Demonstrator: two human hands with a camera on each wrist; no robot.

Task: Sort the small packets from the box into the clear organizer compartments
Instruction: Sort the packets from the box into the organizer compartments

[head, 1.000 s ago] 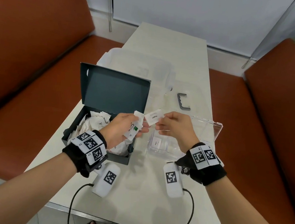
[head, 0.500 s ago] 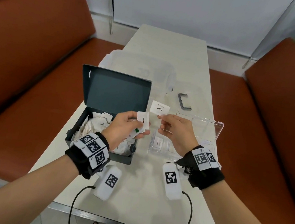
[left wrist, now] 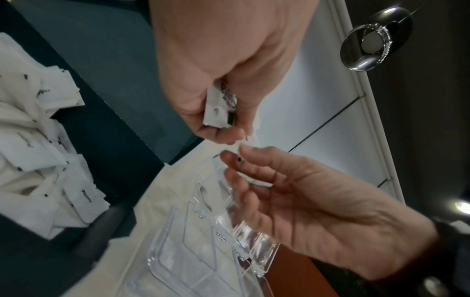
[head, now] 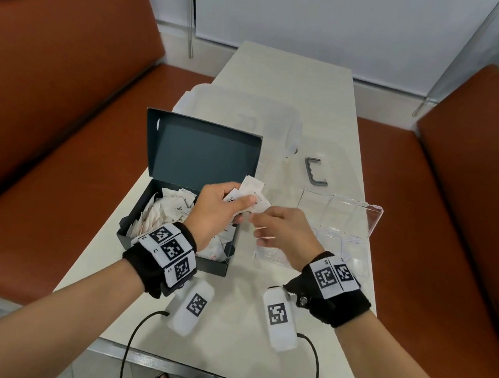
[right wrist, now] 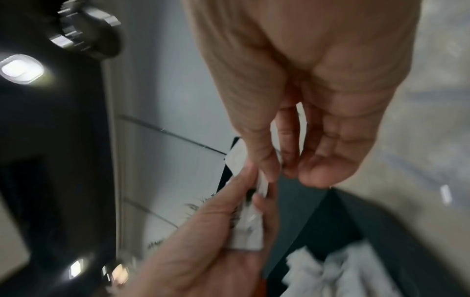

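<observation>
With the left hand (head: pixel 217 207) clutching a fan of packets (head: pixel 249 196) above the box (head: pixel 173 233) and the right hand (head: pixel 280 233) at 3 o'clock pinching one, a tug risked spilling others short of the organizer (head: pixel 359 233).

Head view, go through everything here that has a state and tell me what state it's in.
Box: lid open, packets inside.
Clear organizer: lid open.
Left hand: holds a stack of packets.
Right hand: fingertips pinch a packet at that stack.
</observation>
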